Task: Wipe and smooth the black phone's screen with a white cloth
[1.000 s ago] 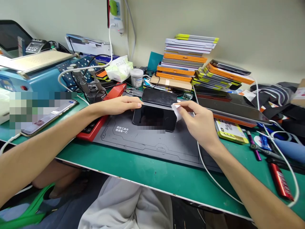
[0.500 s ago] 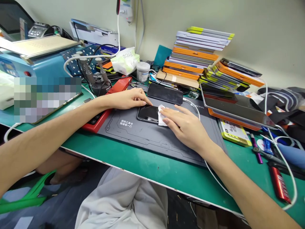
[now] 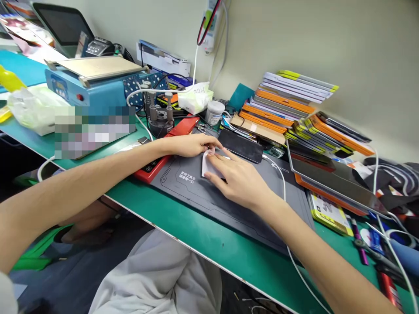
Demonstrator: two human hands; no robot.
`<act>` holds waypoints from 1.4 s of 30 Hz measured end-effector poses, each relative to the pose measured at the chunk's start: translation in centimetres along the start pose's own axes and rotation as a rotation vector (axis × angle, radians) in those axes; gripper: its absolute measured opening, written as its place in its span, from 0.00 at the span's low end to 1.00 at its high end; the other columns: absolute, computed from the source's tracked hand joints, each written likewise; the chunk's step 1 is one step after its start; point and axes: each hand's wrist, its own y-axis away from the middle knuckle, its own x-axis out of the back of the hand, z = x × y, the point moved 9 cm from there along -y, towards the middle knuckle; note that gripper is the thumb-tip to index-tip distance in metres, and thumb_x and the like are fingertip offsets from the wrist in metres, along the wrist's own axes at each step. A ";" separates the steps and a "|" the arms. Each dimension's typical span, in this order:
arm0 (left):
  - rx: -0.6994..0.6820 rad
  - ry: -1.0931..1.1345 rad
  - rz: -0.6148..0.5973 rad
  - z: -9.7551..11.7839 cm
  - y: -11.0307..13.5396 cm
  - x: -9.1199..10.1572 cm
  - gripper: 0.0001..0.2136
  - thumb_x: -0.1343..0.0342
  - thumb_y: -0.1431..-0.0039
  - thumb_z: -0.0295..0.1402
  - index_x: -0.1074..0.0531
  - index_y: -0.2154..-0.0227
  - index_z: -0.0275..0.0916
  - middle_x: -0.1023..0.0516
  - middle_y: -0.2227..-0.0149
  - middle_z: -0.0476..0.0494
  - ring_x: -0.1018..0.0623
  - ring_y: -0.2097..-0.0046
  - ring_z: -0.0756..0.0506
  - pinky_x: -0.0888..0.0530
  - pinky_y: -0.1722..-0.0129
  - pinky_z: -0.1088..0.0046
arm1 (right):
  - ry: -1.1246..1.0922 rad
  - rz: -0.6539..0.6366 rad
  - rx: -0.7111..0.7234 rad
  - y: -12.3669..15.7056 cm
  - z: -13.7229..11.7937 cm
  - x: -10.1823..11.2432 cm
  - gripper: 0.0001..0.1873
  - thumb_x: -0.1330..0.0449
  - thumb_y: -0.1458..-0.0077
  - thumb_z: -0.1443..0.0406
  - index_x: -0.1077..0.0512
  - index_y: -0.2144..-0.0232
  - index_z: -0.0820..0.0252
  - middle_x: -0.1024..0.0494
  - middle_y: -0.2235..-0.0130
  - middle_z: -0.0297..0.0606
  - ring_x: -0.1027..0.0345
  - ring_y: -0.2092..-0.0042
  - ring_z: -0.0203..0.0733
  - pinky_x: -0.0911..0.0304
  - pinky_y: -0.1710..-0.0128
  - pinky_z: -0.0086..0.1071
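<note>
On the green bench, in front of the blue machine (image 3: 94,85), the left hand (image 3: 191,145) lies low with its fingers stretched out, the tips meeting the top edge of a white wipe (image 3: 207,163); whether they pinch anything cannot be told. The wipe lies on the grey work mat (image 3: 229,209), pressed down by the right hand (image 3: 240,179), which is flat with fingers extended and grips nothing. A black phone (image 3: 240,145) rests just beyond, with stacked boxes (image 3: 288,102) further right.
</note>
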 end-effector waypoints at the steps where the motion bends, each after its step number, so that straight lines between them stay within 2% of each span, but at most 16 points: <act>1: 0.002 0.000 0.001 0.0 0.0 0.0 0.24 0.55 0.33 0.26 0.29 0.37 0.36 0.21 0.39 0.40 0.24 0.39 0.44 0.30 0.38 0.71 | 0.010 -0.003 0.009 -0.2 -0.2 -0.1 0.28 0.48 0.26 0.53 0.29 0.35 0.67 0.27 0.35 0.52 0.34 0.31 0.54 0.42 0.26 0.51; 5: 0.002 -0.005 0.030 0.0 -0.1 0.1 0.24 0.57 0.31 0.24 0.30 0.36 0.35 0.21 0.42 0.38 0.25 0.39 0.44 0.32 0.37 0.70 | 0.035 0.011 0.048 1.8 -0.5 0.6 0.30 0.48 0.27 0.54 0.31 0.34 0.71 0.28 0.34 0.54 0.35 0.31 0.59 0.39 0.28 0.54; 9: -0.006 -0.019 0.040 0.1 -0.2 0.2 0.23 0.57 0.30 0.22 0.28 0.37 0.38 0.21 0.43 0.40 0.27 0.38 0.45 0.34 0.36 0.71 | 0.043 0.008 0.113 3.8 -0.5 1.4 0.29 0.46 0.27 0.55 0.32 0.32 0.65 0.29 0.33 0.50 0.32 0.33 0.57 0.37 0.29 0.55; 12: 0.000 -0.031 0.030 0.2 -0.2 0.2 0.23 0.57 0.30 0.22 0.27 0.38 0.37 0.21 0.44 0.39 0.27 0.38 0.45 0.34 0.36 0.70 | 0.021 -0.008 0.132 2.9 -0.9 0.6 0.28 0.48 0.26 0.55 0.32 0.32 0.65 0.32 0.32 0.49 0.35 0.31 0.54 0.38 0.28 0.53; 16: 0.006 -0.044 0.022 0.3 -0.2 0.1 0.22 0.57 0.30 0.23 0.28 0.38 0.35 0.23 0.43 0.36 0.27 0.39 0.44 0.35 0.35 0.67 | -0.001 -0.025 0.133 1.7 -1.6 -0.5 0.30 0.50 0.25 0.55 0.37 0.29 0.67 0.37 0.29 0.48 0.42 0.28 0.51 0.46 0.25 0.51; 19: -0.003 -0.044 0.024 0.4 -0.1 0.0 0.22 0.59 0.28 0.24 0.28 0.38 0.36 0.23 0.43 0.37 0.28 0.39 0.44 0.35 0.35 0.66 | 0.014 -0.064 0.144 3.7 -1.2 0.4 0.30 0.49 0.25 0.56 0.38 0.28 0.66 0.38 0.28 0.48 0.43 0.27 0.50 0.48 0.25 0.50; 24: -0.017 -0.040 0.047 0.2 -0.1 -0.1 0.22 0.59 0.30 0.26 0.26 0.40 0.41 0.23 0.45 0.41 0.26 0.41 0.43 0.32 0.37 0.66 | 0.088 -0.112 0.137 8.0 0.5 2.9 0.29 0.48 0.25 0.58 0.40 0.28 0.62 0.34 0.30 0.46 0.39 0.29 0.50 0.43 0.27 0.52; 26: -0.021 -0.047 0.050 0.0 -0.2 -0.2 0.22 0.58 0.31 0.26 0.25 0.41 0.42 0.23 0.45 0.41 0.26 0.42 0.43 0.32 0.36 0.66 | 0.108 -0.112 0.124 7.9 0.4 2.6 0.30 0.48 0.25 0.57 0.39 0.28 0.65 0.36 0.29 0.48 0.39 0.29 0.51 0.42 0.27 0.52; 28: -0.021 -0.058 0.045 0.0 -0.2 -0.4 0.23 0.58 0.32 0.26 0.26 0.41 0.42 0.23 0.45 0.41 0.26 0.42 0.43 0.32 0.35 0.65 | 0.113 -0.107 0.117 6.6 -0.2 1.5 0.31 0.50 0.24 0.55 0.38 0.29 0.68 0.38 0.28 0.50 0.41 0.28 0.51 0.44 0.26 0.52; 31: -0.018 -0.076 0.025 0.2 -0.1 -0.5 0.23 0.58 0.32 0.27 0.27 0.40 0.40 0.23 0.44 0.40 0.27 0.40 0.42 0.32 0.34 0.62 | 0.097 -0.110 0.141 4.2 -1.2 -0.4 0.33 0.51 0.24 0.51 0.37 0.30 0.67 0.40 0.27 0.46 0.45 0.26 0.49 0.47 0.24 0.48; 33: -0.013 -0.085 0.012 0.3 0.0 -0.5 0.23 0.57 0.33 0.28 0.28 0.39 0.40 0.24 0.43 0.40 0.27 0.39 0.41 0.33 0.33 0.61 | 0.084 -0.120 0.161 3.9 -1.1 -0.7 0.33 0.52 0.24 0.50 0.37 0.29 0.64 0.40 0.27 0.42 0.46 0.26 0.47 0.49 0.24 0.45; 36: 0.002 -0.083 0.001 0.2 0.0 -0.6 0.23 0.56 0.32 0.30 0.28 0.38 0.40 0.24 0.42 0.40 0.28 0.38 0.41 0.34 0.32 0.62 | 0.073 -0.132 0.159 6.2 0.3 0.5 0.33 0.52 0.25 0.50 0.36 0.30 0.64 0.39 0.27 0.41 0.44 0.26 0.47 0.50 0.23 0.46; 39: 0.027 -0.073 0.010 0.2 -0.1 -0.5 0.22 0.56 0.30 0.33 0.26 0.39 0.42 0.24 0.43 0.42 0.28 0.39 0.41 0.35 0.31 0.61 | 0.066 -0.129 0.123 9.6 2.2 2.2 0.30 0.51 0.24 0.53 0.39 0.28 0.62 0.38 0.28 0.44 0.43 0.27 0.48 0.47 0.25 0.50; 42: 0.047 -0.061 0.015 0.2 -0.2 -0.5 0.21 0.58 0.27 0.36 0.25 0.40 0.42 0.25 0.43 0.42 0.28 0.39 0.41 0.35 0.31 0.61 | 0.041 -0.113 0.056 10.3 3.3 2.5 0.30 0.51 0.24 0.55 0.41 0.27 0.62 0.39 0.28 0.45 0.44 0.27 0.47 0.46 0.25 0.50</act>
